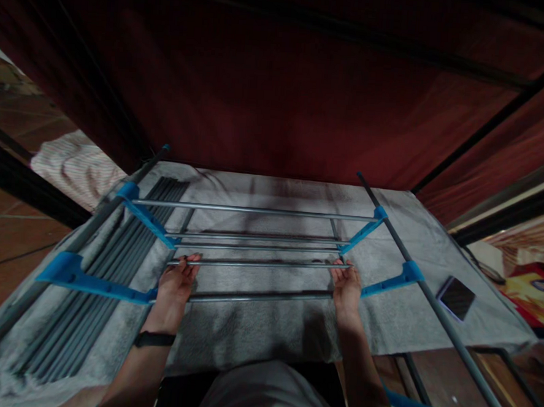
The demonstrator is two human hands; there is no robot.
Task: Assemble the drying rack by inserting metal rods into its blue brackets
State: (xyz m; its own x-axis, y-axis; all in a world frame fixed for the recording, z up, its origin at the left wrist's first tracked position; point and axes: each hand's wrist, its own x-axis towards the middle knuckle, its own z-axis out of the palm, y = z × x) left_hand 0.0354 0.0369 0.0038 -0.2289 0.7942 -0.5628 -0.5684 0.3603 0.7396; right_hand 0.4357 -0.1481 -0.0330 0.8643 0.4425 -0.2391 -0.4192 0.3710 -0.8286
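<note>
A thin grey metal rod [259,265] lies level across both hands, one end in each. My left hand [179,279], palm up below a dark wristband, has its fingers closed about the left end. At the other end, the fingers of my right hand [346,286] pinch the rod. Around them stands a rack frame of grey tubes with blue plastic brackets, among them a left bracket [96,283] and a right bracket [389,281]. Another crossbar [266,297] spans the near side, partly hidden by my left hand. A farther crossbar [253,210] joins the two back brackets.
Several loose grey tubes [95,303] lie in a bundle at the left on the grey cloth-covered surface [255,331]. A phone [456,298] rests right of the frame. Dark red panels [269,105] rise behind. A red and yellow bag [536,293] is at far right.
</note>
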